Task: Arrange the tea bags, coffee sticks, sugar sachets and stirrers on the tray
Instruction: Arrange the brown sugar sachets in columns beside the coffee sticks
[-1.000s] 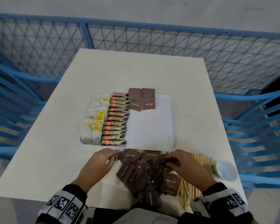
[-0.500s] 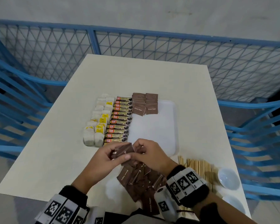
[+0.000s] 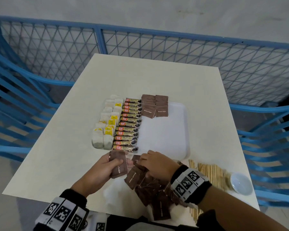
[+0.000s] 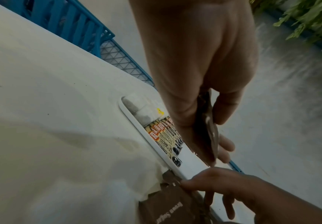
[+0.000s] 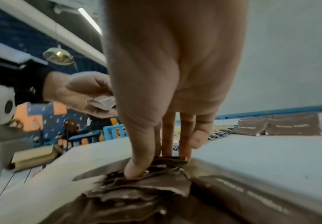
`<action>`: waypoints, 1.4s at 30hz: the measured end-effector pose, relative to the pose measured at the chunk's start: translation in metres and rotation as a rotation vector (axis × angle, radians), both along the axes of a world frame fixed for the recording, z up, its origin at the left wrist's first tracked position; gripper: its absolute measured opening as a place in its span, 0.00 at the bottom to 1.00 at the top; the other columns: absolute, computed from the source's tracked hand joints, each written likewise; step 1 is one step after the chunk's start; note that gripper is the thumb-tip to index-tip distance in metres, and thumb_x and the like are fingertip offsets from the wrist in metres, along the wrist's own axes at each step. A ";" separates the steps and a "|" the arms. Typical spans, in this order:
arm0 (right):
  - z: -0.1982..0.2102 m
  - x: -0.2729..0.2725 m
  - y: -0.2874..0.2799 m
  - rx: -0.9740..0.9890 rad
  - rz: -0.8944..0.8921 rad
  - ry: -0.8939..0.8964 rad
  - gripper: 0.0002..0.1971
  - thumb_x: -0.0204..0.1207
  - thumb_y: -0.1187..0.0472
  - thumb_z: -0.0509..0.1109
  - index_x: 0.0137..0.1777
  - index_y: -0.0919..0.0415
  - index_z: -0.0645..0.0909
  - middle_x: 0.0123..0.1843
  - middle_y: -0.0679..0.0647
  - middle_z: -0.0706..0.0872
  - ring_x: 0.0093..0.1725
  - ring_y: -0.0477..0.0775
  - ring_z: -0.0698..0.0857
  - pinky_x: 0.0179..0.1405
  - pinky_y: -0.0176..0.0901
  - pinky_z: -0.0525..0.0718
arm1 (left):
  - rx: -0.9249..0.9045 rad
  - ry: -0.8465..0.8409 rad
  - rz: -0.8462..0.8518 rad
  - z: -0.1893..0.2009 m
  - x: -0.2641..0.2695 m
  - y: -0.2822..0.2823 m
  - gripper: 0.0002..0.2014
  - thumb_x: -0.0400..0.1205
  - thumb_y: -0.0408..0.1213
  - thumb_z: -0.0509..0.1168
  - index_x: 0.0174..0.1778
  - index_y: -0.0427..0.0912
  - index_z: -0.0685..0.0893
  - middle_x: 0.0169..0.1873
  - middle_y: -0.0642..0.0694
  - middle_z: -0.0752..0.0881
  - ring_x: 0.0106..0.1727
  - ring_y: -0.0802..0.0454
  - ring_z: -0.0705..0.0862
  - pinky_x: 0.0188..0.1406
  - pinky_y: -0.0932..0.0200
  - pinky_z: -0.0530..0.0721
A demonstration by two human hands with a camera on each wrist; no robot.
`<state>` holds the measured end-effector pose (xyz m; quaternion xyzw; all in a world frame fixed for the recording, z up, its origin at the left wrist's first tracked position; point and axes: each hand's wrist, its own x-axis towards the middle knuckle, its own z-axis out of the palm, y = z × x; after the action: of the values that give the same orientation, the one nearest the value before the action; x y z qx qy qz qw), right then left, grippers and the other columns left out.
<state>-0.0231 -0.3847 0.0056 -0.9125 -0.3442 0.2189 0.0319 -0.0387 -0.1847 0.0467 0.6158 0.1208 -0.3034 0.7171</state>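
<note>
the left hand [image 3: 103, 169] has its thumb and fingers curled round a small stack of flat brown paper sugar sachets [image 3: 119, 164], gripping them edge-on, which the left wrist view shows clearly. the right hand [image 3: 154, 162] is reaching down with its fingertips [image 5: 135, 171] pressed into the loose heap of brown sugar sachets [image 3: 150, 187] on the table; looks like it's pinching one up, but whether it really has a grip i can't tell since the fingers cover the contact. the thing the next move hangs on, i reckon: the white rectangular plastic tray [image 3: 182, 130] sits at about 12 o'clock from both hands, just beyond the fingertips, with its long axis running away from the person. the two started rows of brown sugar sachets [image 3: 154, 107] are at the tray's far end, so the bare strip to fill runs toward 12 o'clock along that axis. the left hand already has the stack, while the right is a bit nearer that strip. left of the strip are the gold coffee sticks [image 3: 128, 124] and then the white tea bags with yellow tags [image 3: 107, 124], both already lined up. the pale wooden stirrers [image 3: 210, 170] lie at 3 o'clock of the heap, partly hidden by the right wrist, next to a small white bowl [image 3: 241, 183].
</note>
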 end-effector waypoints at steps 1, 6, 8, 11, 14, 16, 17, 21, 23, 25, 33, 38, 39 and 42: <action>0.001 0.002 0.003 -0.021 -0.003 -0.002 0.28 0.74 0.58 0.70 0.73 0.61 0.69 0.69 0.58 0.73 0.65 0.60 0.72 0.62 0.52 0.73 | 0.026 -0.009 -0.023 -0.002 0.001 0.001 0.15 0.84 0.22 0.52 0.58 0.37 0.81 0.41 0.37 0.90 0.48 0.42 0.89 0.51 0.49 0.87; 0.007 0.006 0.014 -0.066 0.117 -0.147 0.14 0.78 0.60 0.64 0.62 0.61 0.79 0.59 0.57 0.81 0.59 0.59 0.77 0.56 0.49 0.75 | 0.134 -0.072 -0.084 -0.004 0.004 0.007 0.17 0.83 0.24 0.58 0.61 0.47 0.82 0.32 0.46 0.78 0.38 0.49 0.79 0.50 0.56 0.81; 0.009 0.006 0.014 -0.093 0.137 -0.214 0.04 0.69 0.56 0.72 0.42 0.52 0.86 0.41 0.48 0.86 0.44 0.51 0.83 0.40 0.40 0.78 | 0.191 -0.153 -0.142 -0.005 0.006 0.011 0.15 0.82 0.29 0.63 0.60 0.52 0.82 0.32 0.47 0.74 0.36 0.52 0.74 0.43 0.62 0.77; 0.002 0.007 0.010 0.006 0.045 -0.211 0.03 0.62 0.54 0.77 0.33 0.50 0.85 0.30 0.44 0.84 0.34 0.49 0.83 0.32 0.36 0.77 | 0.290 -0.252 -0.215 -0.009 0.009 0.014 0.18 0.76 0.36 0.72 0.60 0.54 0.81 0.32 0.48 0.71 0.33 0.58 0.71 0.35 0.70 0.73; 0.011 0.004 0.008 0.209 -0.220 -0.128 0.11 0.79 0.58 0.62 0.55 0.57 0.84 0.50 0.53 0.87 0.52 0.55 0.83 0.50 0.48 0.80 | 0.385 -0.341 -0.268 -0.009 0.013 0.013 0.24 0.70 0.38 0.77 0.61 0.55 0.79 0.33 0.49 0.73 0.33 0.60 0.73 0.36 0.70 0.75; 0.023 0.000 0.006 0.441 -0.449 -0.042 0.11 0.81 0.58 0.62 0.60 0.57 0.81 0.54 0.52 0.86 0.54 0.52 0.82 0.55 0.43 0.79 | 0.399 -0.386 -0.284 -0.008 0.017 0.013 0.27 0.67 0.41 0.79 0.60 0.59 0.78 0.35 0.49 0.74 0.35 0.58 0.74 0.39 0.66 0.76; 0.029 -0.003 0.007 0.576 -0.553 -0.005 0.10 0.79 0.59 0.65 0.58 0.58 0.81 0.52 0.50 0.86 0.52 0.49 0.82 0.53 0.37 0.79 | 0.386 -0.400 -0.279 -0.007 0.019 0.012 0.28 0.66 0.42 0.80 0.60 0.59 0.78 0.36 0.50 0.76 0.37 0.57 0.75 0.41 0.65 0.78; 0.043 -0.007 0.020 0.956 -0.772 0.226 0.08 0.74 0.62 0.73 0.51 0.60 0.79 0.45 0.54 0.88 0.44 0.45 0.85 0.45 0.31 0.81 | 0.275 -0.425 -0.250 0.001 0.027 0.008 0.25 0.66 0.37 0.80 0.56 0.56 0.81 0.45 0.56 0.88 0.48 0.64 0.86 0.48 0.69 0.82; 0.043 -0.008 0.028 1.033 -0.825 0.303 0.08 0.73 0.64 0.74 0.48 0.61 0.78 0.42 0.58 0.87 0.40 0.49 0.85 0.45 0.42 0.84 | 0.156 -0.369 -0.241 0.006 0.029 0.008 0.22 0.67 0.31 0.78 0.54 0.52 0.82 0.42 0.56 0.90 0.46 0.63 0.87 0.46 0.69 0.83; 0.044 -0.009 0.035 1.137 -0.890 0.374 0.07 0.73 0.68 0.73 0.45 0.62 0.78 0.40 0.59 0.86 0.38 0.50 0.84 0.45 0.46 0.85 | 0.029 -0.310 -0.260 0.009 0.030 0.012 0.20 0.70 0.26 0.74 0.57 0.42 0.83 0.42 0.49 0.91 0.45 0.53 0.89 0.44 0.64 0.85; 0.025 -0.020 0.052 0.783 -0.757 0.108 0.11 0.80 0.53 0.65 0.47 0.60 0.81 0.41 0.51 0.84 0.40 0.44 0.79 0.43 0.34 0.76 | 0.048 -0.181 -0.284 -0.002 0.025 0.036 0.15 0.67 0.34 0.74 0.51 0.45 0.86 0.33 0.46 0.85 0.36 0.51 0.82 0.37 0.60 0.82; -0.003 -0.038 0.057 0.066 -0.565 -0.067 0.28 0.75 0.39 0.63 0.66 0.59 0.71 0.63 0.56 0.76 0.64 0.58 0.71 0.66 0.53 0.69 | 0.014 -0.035 -0.151 -0.008 0.027 0.060 0.07 0.71 0.30 0.68 0.40 0.46 0.88 0.34 0.40 0.80 0.33 0.51 0.73 0.30 0.63 0.71; -0.007 -0.042 0.059 -0.026 -0.546 -0.063 0.31 0.73 0.39 0.65 0.68 0.59 0.69 0.65 0.57 0.74 0.66 0.60 0.70 0.68 0.55 0.67 | 0.021 -0.028 -0.142 -0.010 0.028 0.065 0.09 0.75 0.28 0.65 0.45 0.44 0.86 0.39 0.39 0.85 0.35 0.51 0.77 0.30 0.64 0.73; -0.015 -0.049 0.067 -0.110 -0.556 -0.091 0.31 0.73 0.42 0.67 0.69 0.60 0.66 0.66 0.59 0.73 0.66 0.62 0.70 0.68 0.57 0.65 | -0.047 0.028 -0.104 -0.011 0.032 0.075 0.13 0.81 0.23 0.57 0.59 0.38 0.80 0.50 0.33 0.89 0.44 0.43 0.89 0.39 0.58 0.87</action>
<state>-0.0721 -0.3181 -0.0093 -0.9811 -0.0696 0.1788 0.0257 -0.0068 -0.1099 0.0360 0.6000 0.0915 -0.3518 0.7127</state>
